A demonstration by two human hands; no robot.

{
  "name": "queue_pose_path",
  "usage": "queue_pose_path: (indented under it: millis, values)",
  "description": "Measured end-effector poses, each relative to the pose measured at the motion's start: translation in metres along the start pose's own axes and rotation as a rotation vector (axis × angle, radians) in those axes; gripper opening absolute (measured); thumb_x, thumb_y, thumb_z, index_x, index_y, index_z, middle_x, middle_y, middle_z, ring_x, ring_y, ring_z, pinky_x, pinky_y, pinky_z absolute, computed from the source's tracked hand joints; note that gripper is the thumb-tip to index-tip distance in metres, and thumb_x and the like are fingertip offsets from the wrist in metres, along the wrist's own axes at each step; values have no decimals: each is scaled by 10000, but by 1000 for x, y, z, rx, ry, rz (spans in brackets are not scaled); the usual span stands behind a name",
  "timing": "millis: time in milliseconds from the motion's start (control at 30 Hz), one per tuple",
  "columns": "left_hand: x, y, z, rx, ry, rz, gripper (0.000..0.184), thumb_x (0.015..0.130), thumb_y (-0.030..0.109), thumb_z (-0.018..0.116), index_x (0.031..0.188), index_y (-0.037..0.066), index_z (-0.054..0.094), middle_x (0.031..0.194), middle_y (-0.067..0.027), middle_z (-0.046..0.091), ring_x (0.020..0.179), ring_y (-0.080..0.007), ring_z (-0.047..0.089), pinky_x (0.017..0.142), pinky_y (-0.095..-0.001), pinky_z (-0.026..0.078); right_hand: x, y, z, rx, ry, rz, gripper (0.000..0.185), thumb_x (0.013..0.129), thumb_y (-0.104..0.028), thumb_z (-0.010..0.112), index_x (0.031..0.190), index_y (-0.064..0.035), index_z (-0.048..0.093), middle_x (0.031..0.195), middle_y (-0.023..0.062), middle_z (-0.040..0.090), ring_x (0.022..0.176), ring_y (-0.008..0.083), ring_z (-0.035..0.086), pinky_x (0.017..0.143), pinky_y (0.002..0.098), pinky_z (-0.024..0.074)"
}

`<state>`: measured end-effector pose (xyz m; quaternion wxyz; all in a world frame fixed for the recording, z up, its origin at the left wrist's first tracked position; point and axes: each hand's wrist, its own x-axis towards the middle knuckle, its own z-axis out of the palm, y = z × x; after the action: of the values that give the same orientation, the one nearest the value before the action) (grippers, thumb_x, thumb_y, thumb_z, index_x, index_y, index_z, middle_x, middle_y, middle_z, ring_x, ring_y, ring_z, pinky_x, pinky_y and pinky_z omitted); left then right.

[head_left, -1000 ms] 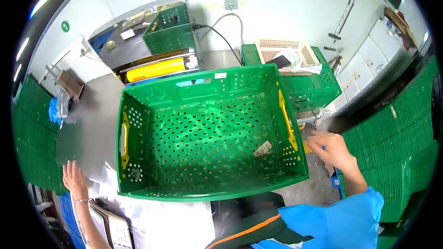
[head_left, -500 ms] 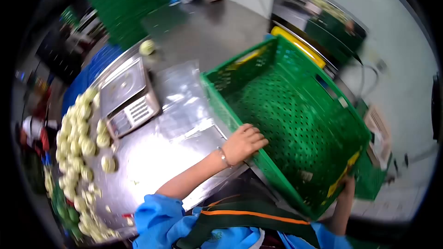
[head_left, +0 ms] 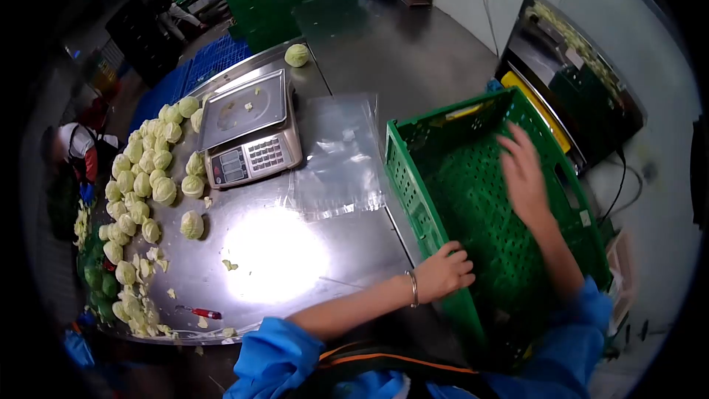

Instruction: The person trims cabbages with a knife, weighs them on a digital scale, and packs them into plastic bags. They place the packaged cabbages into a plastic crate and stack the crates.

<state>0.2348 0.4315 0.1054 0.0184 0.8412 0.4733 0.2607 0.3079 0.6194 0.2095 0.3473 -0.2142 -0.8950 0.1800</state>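
Observation:
A large green plastic crate (head_left: 473, 233) with perforated walls stands at the right, with nothing lying in the part of it that shows. My left hand (head_left: 442, 273), a bracelet at its wrist, has its fingers curled over the crate's near-left rim. Over the crate's inside, my right hand (head_left: 526, 177) is raised with fingers stretched out, slightly blurred and holding nothing. Flat clear plastic bags (head_left: 336, 159) lie on the steel table just left of the crate. Beside them is a digital scale (head_left: 251, 129) with small cabbage scraps on its pan.
Many small cabbages (head_left: 140, 177) are heaped along the left side of the table (head_left: 354, 251). A red-handled knife (head_left: 203, 312) lies near the front edge. One cabbage (head_left: 297, 55) sits behind the scale. A dark monitor-like screen (head_left: 569, 81) stands by the wall. Another person (head_left: 81, 151) is far left.
My right hand has left the crate's near-right rim and moved up over its inside, fingers now apart. My left hand stays on the rim. The view has shifted, showing more of the left side.

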Motion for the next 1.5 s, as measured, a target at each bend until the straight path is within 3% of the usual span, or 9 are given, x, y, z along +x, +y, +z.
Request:
queue_pose_path:
  millis: [433,700,800,933,1033,1100,1200,1333,1500]
  values:
    - [-10,1,13,-204,177,-74,208,634,173,607,830,103,616,898,-30,527,901,-205,479,992,-395,315,117,71,220,-304,318,-176,293,848,-175,481,609,-29,570,640,136,563,682,328,525,727,454,390]
    - [-117,46,33,97,613,-226,413,783,143,493,1194,97,493,1218,-169,477,1197,-356,417,977,-499,339,136,203,240,-663,17,-640,204,850,-104,476,975,-4,603,953,203,615,877,351,589,745,436,459]
    - [-240,98,-39,76,584,-828,474,682,57,574,1153,82,520,1125,-154,532,1089,-311,504,889,-453,412,190,284,245,-428,-574,-72,352,923,-145,415,1236,-3,487,1183,237,538,1052,368,528,899,437,415]
    - [-394,191,-48,233,759,-1439,516,687,-31,577,1190,57,505,1084,-163,531,981,-338,514,820,-411,417,149,-107,196,-51,-212,-186,438,956,-240,419,1316,9,410,1317,191,453,1200,310,442,1005,367,338]
    - [-472,201,-91,276,628,-1494,537,690,9,600,1212,93,503,1154,-131,495,1077,-297,451,889,-403,352,-16,-241,312,1278,-743,-106,328,932,-184,415,1181,-3,527,1179,182,546,1079,309,529,937,378,396]
    - [-527,168,-130,463,597,-1439,534,711,38,591,1230,108,488,1178,-134,475,1107,-306,425,920,-427,324,-143,-402,313,655,-563,-643,319,847,-194,553,1133,-54,583,1147,170,565,1077,336,529,923,382,412]
    - [-620,124,-195,628,711,-1540,595,711,94,620,1276,90,432,1208,-168,451,1136,-339,404,948,-452,325,-251,-417,350,606,-983,-296,339,775,-119,628,1089,-3,576,1130,175,577,1019,351,549,870,390,446]
    - [-824,88,-232,725,866,-1855,865,666,239,728,1357,34,250,1245,-210,412,1133,-391,407,949,-443,370,-286,-340,382,334,-728,-4,214,844,-36,540,1051,-16,590,916,111,617,817,184,607,737,285,487]
    - [-971,37,-330,240,1764,-2225,1194,502,404,830,1407,90,117,1378,-279,240,1273,-411,278,1039,-411,308,-215,-450,408,543,-719,378,170,871,-4,472,1000,38,574,832,98,616,678,140,591,641,260,482]
